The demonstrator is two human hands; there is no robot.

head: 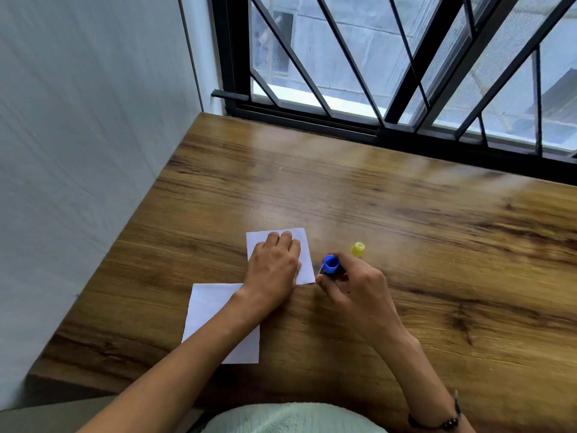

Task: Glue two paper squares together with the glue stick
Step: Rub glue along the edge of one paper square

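Two white paper squares lie on the wooden table [406, 245]. The far square [304, 245] is pressed flat under my left hand [274, 264], fingers together on the paper. The near square [209, 310] lies closer to me, partly hidden by my left forearm. Just right of the far square, my right hand [352, 285] holds the glue stick [330, 265], whose blue end points up toward the camera. Its yellow cap [357, 249] stands on the table just beyond my right hand.
A white wall [78, 151] borders the table on the left. A window with black bars [390, 73] runs along the far edge. Bare wood stretches to the right and behind the papers.
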